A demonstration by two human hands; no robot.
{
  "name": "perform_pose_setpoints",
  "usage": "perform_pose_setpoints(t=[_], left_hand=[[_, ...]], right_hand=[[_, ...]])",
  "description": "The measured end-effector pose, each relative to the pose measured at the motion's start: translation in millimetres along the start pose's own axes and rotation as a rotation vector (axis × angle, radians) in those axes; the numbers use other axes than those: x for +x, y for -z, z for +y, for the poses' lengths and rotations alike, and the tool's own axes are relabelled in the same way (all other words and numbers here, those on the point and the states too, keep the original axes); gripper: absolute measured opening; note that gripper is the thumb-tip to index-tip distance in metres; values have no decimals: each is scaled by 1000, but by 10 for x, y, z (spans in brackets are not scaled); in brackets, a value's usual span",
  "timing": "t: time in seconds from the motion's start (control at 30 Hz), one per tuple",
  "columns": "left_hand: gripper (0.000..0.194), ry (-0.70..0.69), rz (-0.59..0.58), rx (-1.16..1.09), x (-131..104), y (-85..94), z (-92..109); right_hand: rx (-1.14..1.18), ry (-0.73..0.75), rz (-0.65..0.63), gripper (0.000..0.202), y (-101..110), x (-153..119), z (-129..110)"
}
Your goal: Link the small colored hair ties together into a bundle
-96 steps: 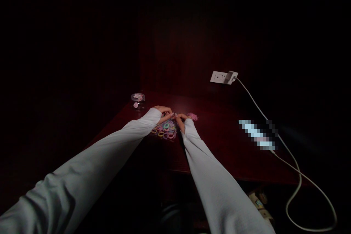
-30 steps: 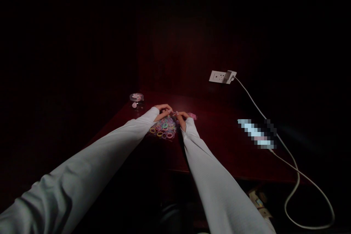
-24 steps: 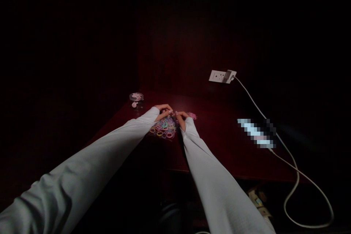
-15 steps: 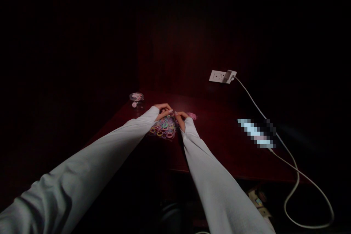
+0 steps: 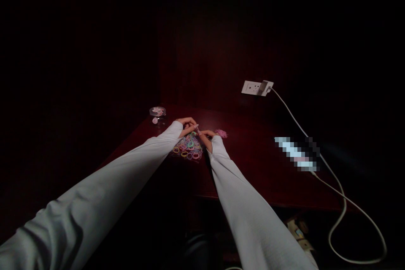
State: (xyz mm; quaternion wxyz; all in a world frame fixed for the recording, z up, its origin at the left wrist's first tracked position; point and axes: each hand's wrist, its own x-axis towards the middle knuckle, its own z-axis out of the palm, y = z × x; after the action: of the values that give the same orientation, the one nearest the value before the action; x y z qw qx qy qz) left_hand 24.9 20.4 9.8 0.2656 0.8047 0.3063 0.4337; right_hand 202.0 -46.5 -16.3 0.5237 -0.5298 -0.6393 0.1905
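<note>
My left hand (image 5: 189, 125) and my right hand (image 5: 206, 136) meet fingertip to fingertip just above the far side of a pile of small elastic hair bands (image 5: 189, 149). The bands are many-coloured: yellow, green, pink and purple. Both hands are closed in a pinch; whatever lies between the fingertips is too small and dim to make out. Beyond my right hand lies a bunch of pink bands (image 5: 222, 133). A clear jar (image 5: 157, 114) with pink and white pieces inside stands at the far left.
The dark red table (image 5: 247, 173) runs up to a wall with a white socket and charger (image 5: 266, 87). From it a white cable (image 5: 343, 202) loops down past a lit, blurred-out device (image 5: 295, 154) on the right. Pale items (image 5: 299, 232) sit below the table edge.
My right hand has shifted slightly left, and its fingertips have come together with those of my left hand. The pile, the bunch and the jar have stayed put.
</note>
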Motion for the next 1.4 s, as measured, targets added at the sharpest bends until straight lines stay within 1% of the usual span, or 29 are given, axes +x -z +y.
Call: perform_pose_setpoints(t=[0.1, 0.23, 0.3, 0.47, 0.63, 0.73, 0.83, 0.97, 1.07, 1.2, 1.27, 1.33, 1.4], left_hand=[[34, -5, 3, 37, 2, 14, -11], [32, -32, 18, 94, -5, 11, -5], [31, -74, 15, 134, -11, 17, 9], [29, -211, -34, 307, -19, 86, 53], [29, -290, -68, 417, -26, 133, 50], [28, -299, -49, 476, -28, 128, 42], [27, -302, -4, 526, -30, 114, 51], [27, -309, -5, 514, -35, 80, 75], [25, -330, -27, 459, -41, 57, 77], [26, -309, -23, 368, -59, 68, 49], [26, -299, -33, 351, -64, 86, 28], [25, -313, -71, 353, -58, 100, 7], [24, -335, -124, 375, -41, 101, -2]], right_hand=[[3, -19, -3, 27, 11, 5, -20], [-26, -11, 18, 26, -14, 2, -27], [-37, -8, 28, 23, -21, 0, -35], [-14, -16, -37, 19, 13, 4, -89], [-6, -1, -1, 18, 47, -19, -189], [18, 43, 18, 17, 52, -60, -252], [63, 60, -13, 19, 58, -97, -291], [138, -20, -86, 24, 61, -92, -284], [155, -81, -119, 23, 35, -57, -257], [141, -123, -42, 24, -6, -31, -258], [147, -133, -53, 24, 4, -31, -273], [153, -128, -67, 23, 32, -36, -284], [116, -91, -26, 22, 61, -47, -287]])
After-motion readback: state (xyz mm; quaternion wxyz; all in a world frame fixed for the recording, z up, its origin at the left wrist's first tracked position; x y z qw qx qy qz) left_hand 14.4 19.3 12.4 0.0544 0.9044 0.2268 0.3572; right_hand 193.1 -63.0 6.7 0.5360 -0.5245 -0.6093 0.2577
